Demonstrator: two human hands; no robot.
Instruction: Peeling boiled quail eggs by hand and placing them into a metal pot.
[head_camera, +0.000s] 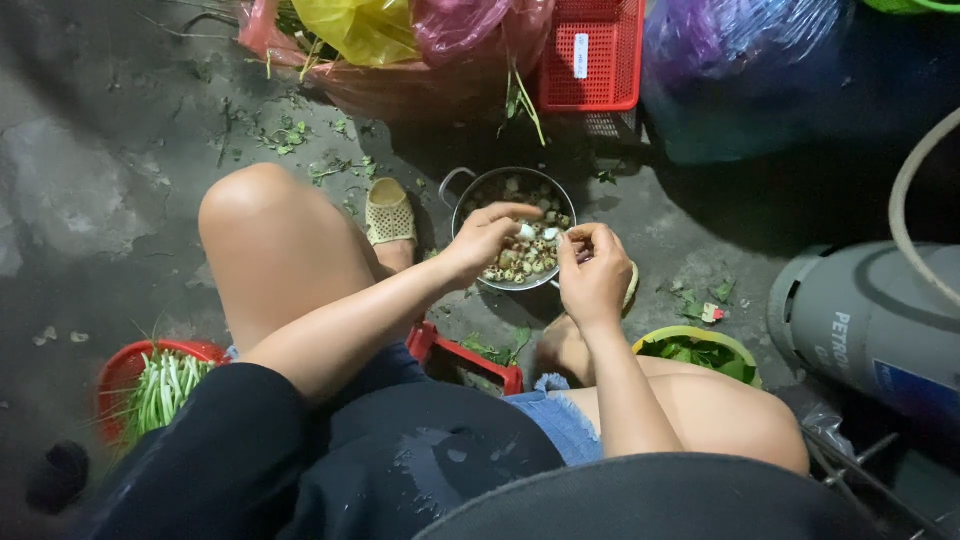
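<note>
Nearest, the person's dark top and a dark curved edge cut off the lower frame, hiding the lap. At near left a red basket (120, 372) of green stalks is partly covered by the sleeve; between the knees sits a red tray (470, 358), and a green bowl (690, 340) of leaves shows behind the right knee. Farther out, over the metal pot (470, 190), the left hand (480, 240) pinches a small white peeled egg (526, 232) between fingertips, while the right hand (595, 270) is curled, its fingertips pressed together on something too small to make out. The pot holds speckled small eggs and shell bits, dimly lit. Far off stand a red crate (590, 50) and plastic bags (400, 30); a grey gas cylinder (870, 320) lies cut off at right.
</note>
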